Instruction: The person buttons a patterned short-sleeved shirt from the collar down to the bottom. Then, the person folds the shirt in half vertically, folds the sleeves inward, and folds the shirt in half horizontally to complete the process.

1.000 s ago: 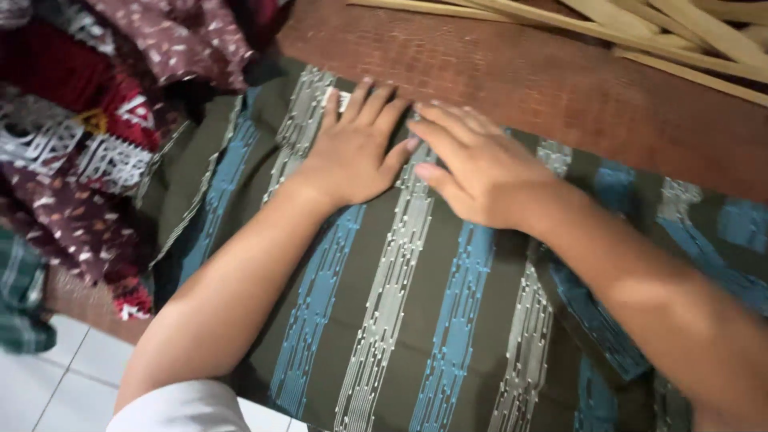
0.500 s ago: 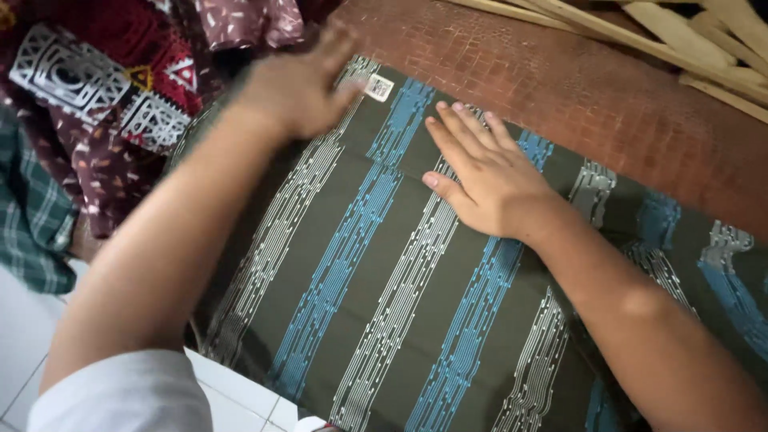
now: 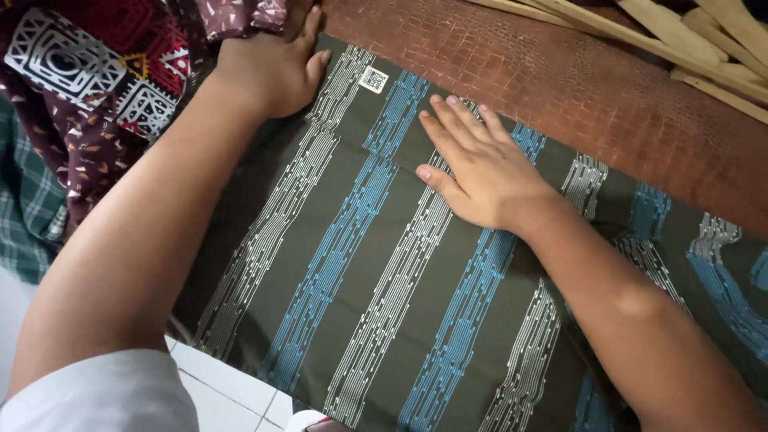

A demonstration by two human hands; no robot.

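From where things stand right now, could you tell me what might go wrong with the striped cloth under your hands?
1. The striped cloth overhangs the brown surface toward the tiled floor; it could slide off.
2. The left hand sits at the cloth's edge beside the maroon patterned fabrics; they may get caught up together.
3. Only the right hand presses flat, so the cloth might wrinkle.

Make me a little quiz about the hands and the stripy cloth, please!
1. True or false: the right hand lies flat, palm down, on the striped cloth.
2. Where is the left hand? A) at the cloth's far left corner B) on the wooden slats C) in the air
3. Which two stripe colours run across the dark cloth?

Key: 1 true. 2 A. 3 blue and white.
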